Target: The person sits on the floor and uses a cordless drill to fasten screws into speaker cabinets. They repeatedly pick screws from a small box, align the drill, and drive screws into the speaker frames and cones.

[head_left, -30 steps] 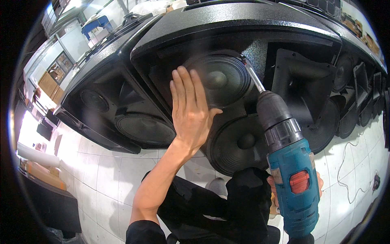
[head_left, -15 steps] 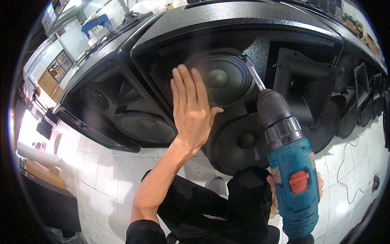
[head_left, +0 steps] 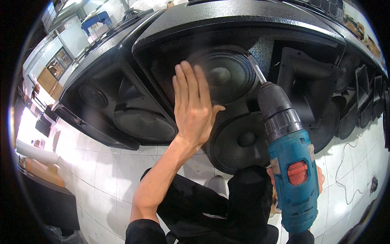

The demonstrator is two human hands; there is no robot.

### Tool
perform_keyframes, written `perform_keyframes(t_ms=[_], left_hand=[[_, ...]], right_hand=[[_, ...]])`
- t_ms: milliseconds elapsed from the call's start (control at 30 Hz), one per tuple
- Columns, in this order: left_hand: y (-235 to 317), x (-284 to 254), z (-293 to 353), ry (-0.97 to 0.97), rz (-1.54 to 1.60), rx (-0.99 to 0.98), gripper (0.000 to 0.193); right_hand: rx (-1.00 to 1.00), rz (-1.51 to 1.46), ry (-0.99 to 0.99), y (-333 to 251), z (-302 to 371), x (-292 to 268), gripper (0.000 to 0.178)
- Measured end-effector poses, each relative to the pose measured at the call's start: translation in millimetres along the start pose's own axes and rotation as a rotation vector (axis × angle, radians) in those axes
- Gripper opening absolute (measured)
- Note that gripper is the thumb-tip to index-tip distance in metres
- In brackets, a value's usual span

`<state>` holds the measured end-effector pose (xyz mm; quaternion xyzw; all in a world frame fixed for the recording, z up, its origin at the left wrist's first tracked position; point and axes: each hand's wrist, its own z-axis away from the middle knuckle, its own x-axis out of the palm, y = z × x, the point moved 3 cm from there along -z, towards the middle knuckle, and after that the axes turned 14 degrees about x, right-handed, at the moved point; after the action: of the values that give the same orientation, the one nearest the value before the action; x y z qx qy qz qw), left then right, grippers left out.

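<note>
My left hand (head_left: 192,107) lies flat with its fingers stretched out at the left side of a round black speaker driver (head_left: 237,79). The driver sits in the upper part of a large black speaker cabinet (head_left: 239,29). My right hand (head_left: 320,179) grips a teal and black cordless drill (head_left: 293,162); most of its fingers are hidden behind the tool. A long silver bit (head_left: 258,71) points from the chuck to the driver's upper right rim. Whether a screw sits under its tip I cannot make out.
A second, larger driver (head_left: 227,148) is below, and a black horn (head_left: 293,75) is to the right. Another speaker cabinet (head_left: 118,95) stands close on the left, with several more at the right. A thin cable (head_left: 339,183) trails over the white tiled floor (head_left: 103,175).
The drill has shifted slightly up and toward the cabinet, its bit still at the driver's rim. My left hand keeps its place on the speaker. The whole view has moved a little.
</note>
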<state>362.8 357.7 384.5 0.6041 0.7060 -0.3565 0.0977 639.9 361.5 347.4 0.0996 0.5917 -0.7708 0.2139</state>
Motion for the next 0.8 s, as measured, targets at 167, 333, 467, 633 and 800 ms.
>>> perform_keyframes(t_ms=[167,333,467,633,800], left_hand=[[3,1,-3,0.004,0.01,-0.016,0.112],[1,0,-1,-0.023,0.009,-0.026,0.115],[3,1,-2,-0.016,0.019,-0.03,0.117],[3,-1,-4,-0.032,0.022,-0.044,0.118],[-1,-5,4,-0.069,-0.019,-0.044,0.117]], right_hand=[[-0.272,0.087,0.078,5,-7,0,0.052],[-0.488,0.275,0.122,-19,-3,-2,0.058],[-0.753,0.208,0.037,-6,-5,6,0.077],[-0.859,0.132,0.022,-3,-13,6,0.065],[-1.143,0.201,0.173,-55,7,6,0.062]])
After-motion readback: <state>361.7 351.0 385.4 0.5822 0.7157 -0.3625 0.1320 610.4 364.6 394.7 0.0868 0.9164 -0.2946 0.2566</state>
